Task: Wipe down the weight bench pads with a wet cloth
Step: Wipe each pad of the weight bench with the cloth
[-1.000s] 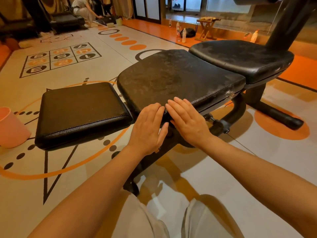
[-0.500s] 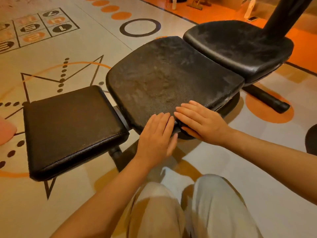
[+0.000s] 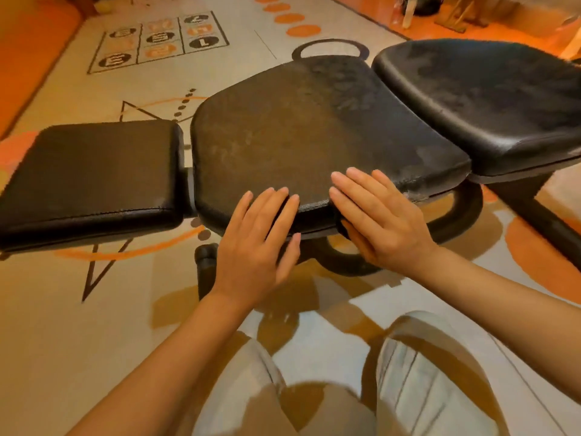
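Two bare hands, side by side, flat and open, holding nothing. Left hand (image 3: 262,237) resting on the near edge of the middle pad (image 3: 314,133), fingers spread a little and pointing away from the body. Right hand (image 3: 382,215) just beside it, close but not touching, fingers laid over the same edge and thumb tucked down along the side of the pad. Probably pressed there to feel the cover or to steady the body while crouching, knees (image 3: 418,372) bent low below the wrists.

No cloth in either hand, and none to be seen anywhere near. So no wiping yet, by the look of it; a wet cloth needed first.

Middle pad right under the fingertips, black, with pale dusty smudges on top, so plenty to clean. Small pad (image 3: 91,174) out past the left hand, darker and smoother. Big pad (image 3: 484,99) out past the right hand, dusty too. Black metal frame (image 3: 465,212) curving under the pads, just beyond the right hand, holding them up off the painted floor (image 3: 63,309).
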Motion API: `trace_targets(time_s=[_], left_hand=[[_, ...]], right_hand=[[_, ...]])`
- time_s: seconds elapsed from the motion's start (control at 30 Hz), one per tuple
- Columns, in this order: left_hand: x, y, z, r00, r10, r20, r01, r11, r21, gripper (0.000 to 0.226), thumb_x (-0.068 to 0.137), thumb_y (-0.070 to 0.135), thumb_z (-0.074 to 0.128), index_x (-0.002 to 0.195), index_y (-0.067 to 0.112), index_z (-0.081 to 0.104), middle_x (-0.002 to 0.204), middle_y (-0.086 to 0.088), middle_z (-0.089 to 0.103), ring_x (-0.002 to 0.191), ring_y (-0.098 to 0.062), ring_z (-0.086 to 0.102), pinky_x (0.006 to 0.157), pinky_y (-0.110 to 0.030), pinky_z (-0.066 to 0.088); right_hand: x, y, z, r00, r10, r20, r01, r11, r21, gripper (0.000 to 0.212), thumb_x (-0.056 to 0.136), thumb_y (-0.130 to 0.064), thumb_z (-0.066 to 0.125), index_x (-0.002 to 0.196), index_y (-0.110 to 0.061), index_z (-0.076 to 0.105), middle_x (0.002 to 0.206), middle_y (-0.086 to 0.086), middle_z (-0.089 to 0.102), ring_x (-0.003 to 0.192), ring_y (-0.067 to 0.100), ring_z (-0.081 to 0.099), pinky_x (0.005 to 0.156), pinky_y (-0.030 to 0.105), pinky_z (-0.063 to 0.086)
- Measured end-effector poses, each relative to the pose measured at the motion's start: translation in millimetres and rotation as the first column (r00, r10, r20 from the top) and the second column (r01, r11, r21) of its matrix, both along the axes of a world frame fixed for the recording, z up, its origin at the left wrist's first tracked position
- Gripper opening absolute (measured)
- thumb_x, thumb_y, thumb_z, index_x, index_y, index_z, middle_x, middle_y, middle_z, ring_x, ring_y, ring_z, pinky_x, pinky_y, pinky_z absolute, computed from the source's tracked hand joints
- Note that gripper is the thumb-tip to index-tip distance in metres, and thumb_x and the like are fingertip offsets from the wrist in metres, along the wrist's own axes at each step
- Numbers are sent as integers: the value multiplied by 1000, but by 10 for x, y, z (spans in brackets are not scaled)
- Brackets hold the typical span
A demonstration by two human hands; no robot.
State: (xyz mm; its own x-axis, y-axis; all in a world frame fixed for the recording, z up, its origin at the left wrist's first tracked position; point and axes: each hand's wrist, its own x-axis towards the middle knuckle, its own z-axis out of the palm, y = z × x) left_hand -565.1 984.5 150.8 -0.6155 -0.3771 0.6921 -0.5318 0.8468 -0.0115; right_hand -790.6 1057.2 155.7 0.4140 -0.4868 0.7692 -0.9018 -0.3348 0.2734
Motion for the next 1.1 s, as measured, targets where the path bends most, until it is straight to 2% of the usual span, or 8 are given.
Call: trace_targets(time_s=[0.17,0.33,0.47,0.53,0.67,0.83,0.93,1.1], left_hand=[[-474,256,-1,996,73,-47,-72,997,23,48,95,25,57,138,5,51,140,-13,53,133,-26,45,117,-45,27],[-667,258,-18,985,143,-94,-137,988,67,46,99,31,50,139,9,50,142,-8,52,135,-22,43,119,-38,22],[-603,264,17,991,125,-55,-121,990,78,45,97,25,52,138,6,50,141,-10,53,137,-23,41,119,-37,23],[-604,317,43,991,121,-64,-113,987,114,45,96,23,52,137,4,49,138,-11,54,135,-24,43,117,-39,27],[-609,378,49,987,150,-63,-144,985,97,48,97,28,50,140,6,47,141,-11,51,134,-25,44,114,-40,31],[-690,421,19,973,213,-95,-204,974,94,48,96,27,50,140,6,47,141,-11,51,134,-26,43,116,-42,28],[-678,424,9,978,189,-94,-178,977,115,49,96,24,52,141,6,45,142,-11,49,136,-25,40,116,-42,28],[-610,401,51,988,145,-53,-138,983,119,49,97,21,51,142,4,43,144,-11,48,137,-24,40,115,-42,30]], right_hand=[[-693,43,-100,1000,-11,7,11,996,-91,48,95,-9,58,139,0,41,143,19,42,133,36,42,113,48,34],[-463,-48,-163,997,-23,74,30,995,-99,41,100,-13,49,138,1,39,142,18,39,133,35,39,118,47,24],[-81,-178,-99,998,66,-12,-66,995,-74,43,98,-13,55,136,5,46,139,23,50,133,36,40,117,48,26],[-54,-156,-69,995,89,-49,-91,994,-52,43,98,-11,55,137,4,48,141,22,49,135,36,39,117,47,26],[-667,37,-25,983,34,-180,-47,997,-68,55,94,-2,59,145,-1,39,149,19,39,140,33,35,116,48,29],[-1492,168,-100,997,-70,26,69,997,43,52,102,-15,47,147,0,25,149,19,29,140,37,30,119,48,22],[-1173,81,-134,995,-15,102,15,1000,6,46,104,-19,41,143,1,29,146,18,29,137,38,29,120,46,16],[-372,-114,-211,998,-11,-57,2,988,-153,55,94,-6,59,142,-1,33,147,15,31,137,32,32,119,44,20]])
